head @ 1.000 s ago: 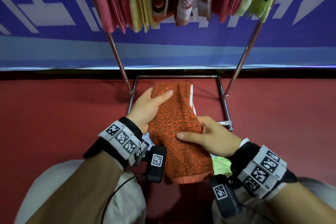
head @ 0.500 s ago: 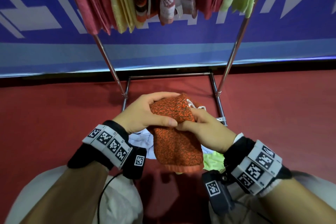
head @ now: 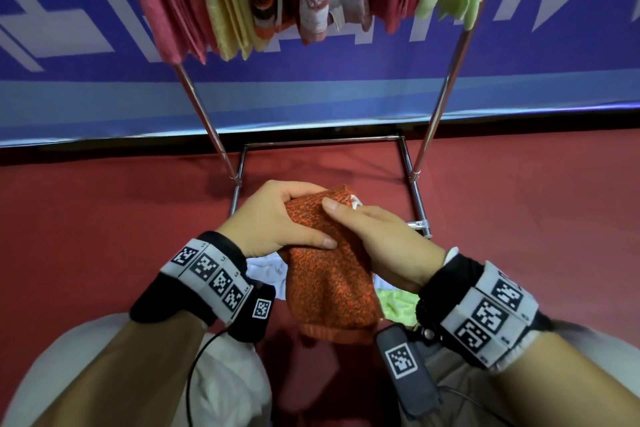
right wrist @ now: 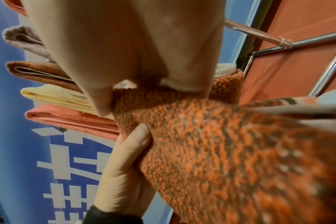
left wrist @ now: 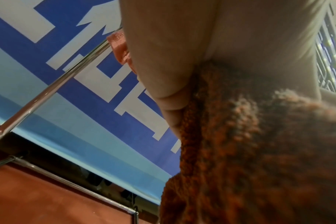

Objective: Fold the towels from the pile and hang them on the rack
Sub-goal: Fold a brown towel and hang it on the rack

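Towel (head: 329, 281) now doubled between fingers (head: 298, 188)

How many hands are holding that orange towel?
2. The left hand grips the orange towel at its top left; the right hand holds its right side. Neither is hidden.

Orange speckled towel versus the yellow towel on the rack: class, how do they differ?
The orange speckled towel is gripped by the left hand and right hand; the yellow towel hangs on the rack. The orange speckled towel is dark-flecked; the yellow towel is plain. Both are folded.
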Demonstrator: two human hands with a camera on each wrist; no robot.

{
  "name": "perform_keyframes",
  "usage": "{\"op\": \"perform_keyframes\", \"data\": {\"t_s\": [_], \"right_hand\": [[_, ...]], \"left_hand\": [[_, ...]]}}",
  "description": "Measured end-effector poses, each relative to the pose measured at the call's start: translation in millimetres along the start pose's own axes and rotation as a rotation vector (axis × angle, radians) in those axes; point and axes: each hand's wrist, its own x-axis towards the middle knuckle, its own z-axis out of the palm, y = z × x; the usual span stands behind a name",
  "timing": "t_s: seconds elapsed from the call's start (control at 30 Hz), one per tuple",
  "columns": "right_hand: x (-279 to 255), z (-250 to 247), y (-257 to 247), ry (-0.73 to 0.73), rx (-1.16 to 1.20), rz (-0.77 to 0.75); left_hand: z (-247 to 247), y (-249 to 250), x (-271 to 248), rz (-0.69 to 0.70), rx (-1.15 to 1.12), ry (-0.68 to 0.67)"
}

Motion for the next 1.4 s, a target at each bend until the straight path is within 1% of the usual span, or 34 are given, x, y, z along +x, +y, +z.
{"op": "perform_keyframes", "data": {"t_s": [0.07,0.13,0.23,0.3,0.37,0.47,0.53,0.6,0.7,0.87,1.03,1.1,1.2,1.4], "right_hand": [[-2,4,-6,0.004,-0.015,0.011],[-5,8,-14,0.006,-0.028,-0.017],[-12,13,-26,0.016,0.029,-0.081],[-19,17,-36,0.005,0.107,-0.112],[-30,22,-50,-0.019,0.215,-0.140],[-48,34,-69,-0.063,0.336,-0.193],[-61,46,-82,-0.076,0.332,-0.227],[-76,58,-97,-0.097,0.288,-0.246],[-95,75,-117,-0.141,0.260,-0.272],[-112,110,-137,-0.131,0.237,-0.305],[-119,158,-154,-0.105,0.150,-0.363],[-123,175,-160,-0.093,0.117,-0.374],[-128,195,-168,-0.114,0.094,-0.388],[-118,220,-184,-0.123,0.054,-0.413]], "left_hand": [[-1,1,-2,0.016,-0.027,0.011],[-2,5,-3,0.040,-0.098,0.042],[-4,9,-7,0.065,-0.334,0.041],[-3,12,-13,0.044,-0.477,0.022],[0,16,-20,0.016,-0.487,-0.006],[1,24,-32,-0.007,-0.471,-0.084],[0,32,-40,-0.020,-0.502,-0.111],[-1,41,-47,-0.016,-0.522,-0.104],[-3,54,-56,-0.008,-0.566,-0.038],[-9,76,-79,0.023,-0.741,0.053],[-23,91,-104,0.002,-0.829,0.216],[-29,95,-118,0.010,-0.862,0.235],[-41,96,-136,0.049,-0.912,0.233],[-68,108,-152,0.120,-0.867,0.280]]}}
